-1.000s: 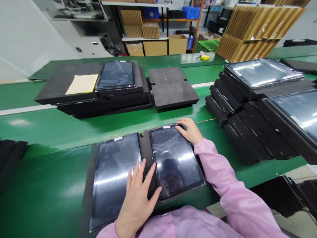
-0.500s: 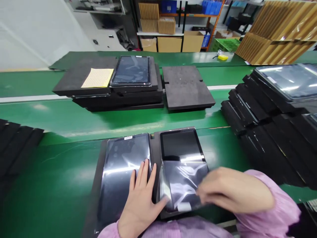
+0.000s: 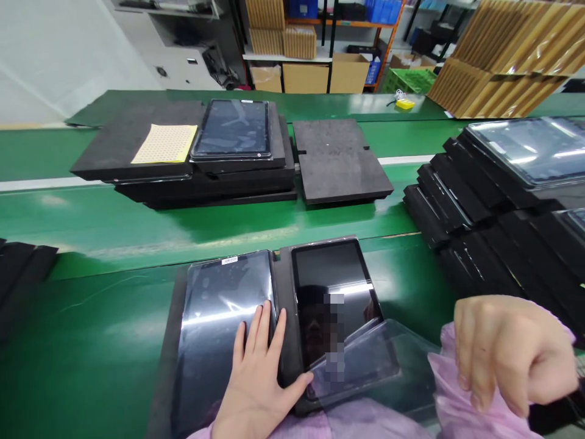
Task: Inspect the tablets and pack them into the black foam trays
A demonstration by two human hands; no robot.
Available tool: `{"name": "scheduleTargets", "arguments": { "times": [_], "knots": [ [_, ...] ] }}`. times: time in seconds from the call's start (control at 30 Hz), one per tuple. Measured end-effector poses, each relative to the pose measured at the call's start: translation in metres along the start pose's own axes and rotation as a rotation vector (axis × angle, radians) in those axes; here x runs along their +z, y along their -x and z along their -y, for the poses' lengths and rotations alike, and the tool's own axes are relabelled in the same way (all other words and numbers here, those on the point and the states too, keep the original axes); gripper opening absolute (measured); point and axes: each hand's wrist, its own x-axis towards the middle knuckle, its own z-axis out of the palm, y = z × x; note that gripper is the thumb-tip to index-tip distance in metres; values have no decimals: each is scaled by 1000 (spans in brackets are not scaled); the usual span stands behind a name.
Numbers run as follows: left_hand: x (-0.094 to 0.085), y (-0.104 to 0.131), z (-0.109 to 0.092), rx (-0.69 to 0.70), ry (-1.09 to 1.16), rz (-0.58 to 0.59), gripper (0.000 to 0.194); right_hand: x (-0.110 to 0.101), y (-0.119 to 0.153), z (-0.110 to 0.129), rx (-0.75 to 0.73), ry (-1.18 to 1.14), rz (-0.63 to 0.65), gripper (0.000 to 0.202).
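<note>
Clear film (image 3: pixel 409 356) slants across the near end of the right tablet (image 3: pixel 326 268), extending right. Left hand (image 3: pixel 258 375) lies open on the left tablet (image 3: pixel 217 341); right hand (image 3: pixel 507 350) is curled, grip undetermined. Risk: film drag may shift the right tablet; loose film may catch the sleeve (image 3: pixel 452 396).

The left hand (image 3: pixel 258 378) lies flat with fingers spread over the lower right part of the left tablet (image 3: pixel 217 329); its thumb reaches the lower left edge of the right tablet (image 3: pixel 329 268). Both tablets rest side by side on a black foam tray (image 3: pixel 286 299) on the green work surface (image 3: pixel 109 329). A clear film (image 3: pixel 409 356) extends from the lower part of the right tablet toward the curled right hand (image 3: pixel 507 360); whether the fingers grip it is hard to make out. A yellow sheet (image 3: pixel 165 144) lies on the rear-left foam stack (image 3: pixel 210 183).
</note>
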Motion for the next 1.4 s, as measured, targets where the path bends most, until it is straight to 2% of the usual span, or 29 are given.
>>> {"name": "scheduleTargets", "arguments": {
  "times": [0.2, 0.37, 0.47, 0.53, 0.6, 0.67, 0.73, 0.83, 0.9, 0.97, 1.03, 1.17, 1.3, 1.4],
  "knots": [
    [4, 2, 1, -33, 41, 8, 100, 2, 0, -2, 31, -62, -24, 63],
    [0, -2, 2, 26, -18, -33, 94, -12, 0, -19, -180, -2, -291, 56],
    [-1, -3, 3, 44, -31, -45, 88, -34, -18, -27, -220, 3, -494, 42],
    [2, -3, 4, 30, -1, -50, 87, -49, -42, -25, -168, -41, -615, 33],
    [5, -3, 5, 21, 27, -61, 86, -62, -70, -17, -80, -50, -677, 23],
    [9, -3, 6, 21, 35, -84, 82, -70, -97, -4, 83, 13, -680, 17],
    [11, -4, 6, 9, 44, -103, 76, -75, -120, 9, 162, 77, -576, 19],
    [13, -5, 5, -16, 73, -114, 69, -74, -146, 25, 136, 44, -320, 25],
    [13, -6, 4, -29, 91, -127, 69, -70, -160, 28, 60, -63, -234, 27],
    [14, -6, 3, -58, 116, -128, 70, -67, -173, 25, -17, -201, -285, 29],
    [15, -7, 3, -102, 149, -102, 71, -65, -180, 18, -42, -334, -422, 30],
    [17, -7, 4, -149, 186, -36, 72, -66, -174, 0, 38, -480, -690, 34],
    [17, -7, 5, -121, 182, -76, 68, -66, -148, -18, 71, -484, -809, 37],
    [18, -8, 6, -134, 178, -74, 67, -58, -126, -32, 56, -432, -957, 41]
  ]
}}
